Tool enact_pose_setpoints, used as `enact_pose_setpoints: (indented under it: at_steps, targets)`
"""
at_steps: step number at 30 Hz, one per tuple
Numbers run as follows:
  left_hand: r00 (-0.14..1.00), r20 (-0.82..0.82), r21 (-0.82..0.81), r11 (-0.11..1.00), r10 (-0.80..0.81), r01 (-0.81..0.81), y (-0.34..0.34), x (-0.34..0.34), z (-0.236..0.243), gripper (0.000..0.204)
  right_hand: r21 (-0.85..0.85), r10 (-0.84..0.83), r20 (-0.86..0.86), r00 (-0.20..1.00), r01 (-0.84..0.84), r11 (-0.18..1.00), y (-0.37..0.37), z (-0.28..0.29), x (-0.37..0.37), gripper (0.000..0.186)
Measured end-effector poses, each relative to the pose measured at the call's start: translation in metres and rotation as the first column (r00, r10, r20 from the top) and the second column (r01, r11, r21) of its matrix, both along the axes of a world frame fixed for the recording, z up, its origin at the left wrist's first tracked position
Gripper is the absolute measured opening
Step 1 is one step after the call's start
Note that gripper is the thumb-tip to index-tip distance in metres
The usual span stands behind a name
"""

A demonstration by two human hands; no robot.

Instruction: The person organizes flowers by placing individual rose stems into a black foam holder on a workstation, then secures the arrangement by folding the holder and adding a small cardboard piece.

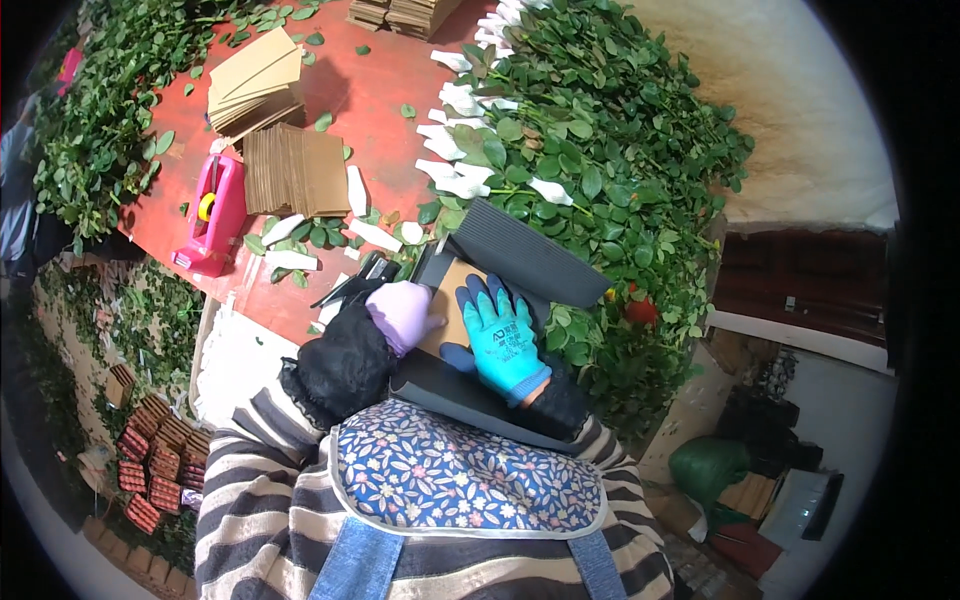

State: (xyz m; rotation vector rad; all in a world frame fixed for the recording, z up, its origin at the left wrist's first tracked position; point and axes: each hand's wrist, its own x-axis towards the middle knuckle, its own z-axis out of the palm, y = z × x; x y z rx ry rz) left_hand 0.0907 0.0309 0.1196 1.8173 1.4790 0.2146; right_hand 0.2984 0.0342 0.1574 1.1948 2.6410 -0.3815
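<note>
My left hand [405, 315], in a lavender glove with a black sleeve cover, has its fingers curled at the left edge of a kraft cardboard sheet [452, 300]; what they grip, if anything, is hidden. My right hand [500, 335], in a teal glove with dark fingertips, lies spread on that sheet. The sheet sits within a black padded holder [480, 420] with a raised ribbed flap [525, 255] behind it. A black tool [370, 275], perhaps a stapler, is just beyond my left hand.
A red table [380, 110] carries cardboard stacks [295, 170], a pink tape dispenser [210, 220], white paper pieces [375, 235] and loose leaves. Leafy stems with white-wrapped heads [610, 130] fill the right side. Bundles in cardboard [150, 460] lie low at left. A dark door [790, 290] stands at right.
</note>
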Motion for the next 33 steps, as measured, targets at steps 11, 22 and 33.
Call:
enact_pose_setpoints:
  at_steps: [11, 22, 33]
  targets:
    - [0.987, -0.055, -0.05, 0.988, -0.151, 0.148, -0.016, -0.002, 0.016, 0.045, 0.027, 0.033, 0.056, 0.998, -0.034, 0.999, -0.009, -0.007, -0.002, 0.079]
    - [0.918, -0.335, 0.246, 0.921, -0.211, 0.302, -0.002, 0.021, 0.008, 0.087, -0.043, -0.058, 0.014, 0.998, 0.059, 0.997, -0.005, -0.004, 0.001, 0.075]
    - [0.782, -0.595, 0.485, 0.694, -0.184, 0.532, 0.0, 0.025, -0.014, 0.053, -0.606, -0.147, -0.317, 0.937, -0.081, 0.791, -0.035, 0.086, 0.033, 0.083]
